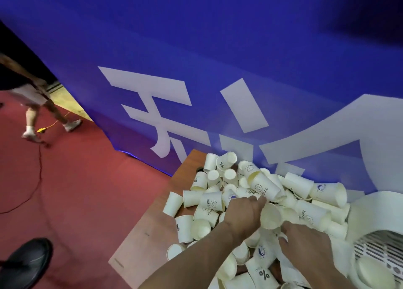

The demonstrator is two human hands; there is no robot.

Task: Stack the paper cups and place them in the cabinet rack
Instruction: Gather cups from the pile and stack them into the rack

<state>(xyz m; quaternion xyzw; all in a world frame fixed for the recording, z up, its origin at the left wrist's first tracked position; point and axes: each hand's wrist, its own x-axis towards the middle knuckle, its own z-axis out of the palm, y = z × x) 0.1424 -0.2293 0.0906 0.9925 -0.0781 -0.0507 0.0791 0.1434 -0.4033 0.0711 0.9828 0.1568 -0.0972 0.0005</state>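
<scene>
1. Left hand point(245, 215) is grasping a cup point(270, 215) mid-pile; right hand point(305, 243) lies open on cups just beside.
2. Loose cups point(218, 179) crowd the counter point(150, 229); a careless tug could roll some off its left edge.

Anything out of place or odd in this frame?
Yes: the paper cups lie in a loose, unstacked heap on the wooden table, tipped every way. Both hands, left hand and right hand, reach into the heap. No damage is discernible.
</scene>
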